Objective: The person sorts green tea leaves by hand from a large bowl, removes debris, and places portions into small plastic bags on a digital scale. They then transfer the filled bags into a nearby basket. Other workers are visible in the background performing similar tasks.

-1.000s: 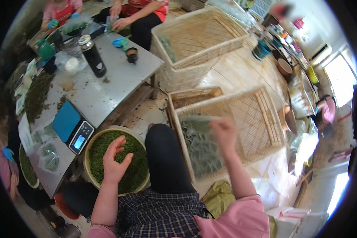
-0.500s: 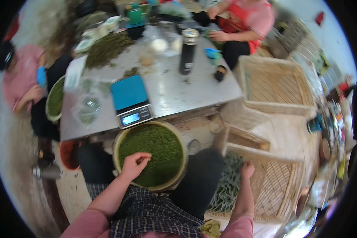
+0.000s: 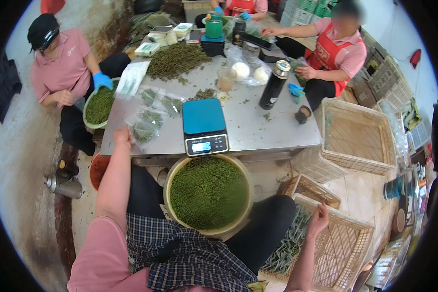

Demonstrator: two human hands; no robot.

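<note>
My left hand (image 3: 123, 136) is stretched to the table's left front edge. Its fingers are closed at the edge of a clear plastic bag (image 3: 147, 127) holding green bits. Above the crate on my right, my right hand (image 3: 318, 221) hangs with loosely curled fingers and nothing visible in it. Beneath it, a pale plastic crate (image 3: 343, 243) holds rows of filled greyish-green packets (image 3: 289, 238). Between my knees stands a round tub (image 3: 250, 194) full of small green berries (image 3: 207, 192). A digital scale (image 3: 204, 119) with a blue top sits at the table's front edge.
On the metal table (image 3: 277, 129) are a black thermos (image 3: 274, 85), a small dark cup (image 3: 303, 115) and a pile of dried brownish-green berries (image 3: 177, 61). Co-workers sit left, right and at the far side. An upper crate (image 3: 357, 134) stands right; a red bucket (image 3: 98, 170) is below left.
My left hand has gone from over the tub up and left to the bags on the table. My right hand has risen slightly off the packets. The view has shifted.
</note>
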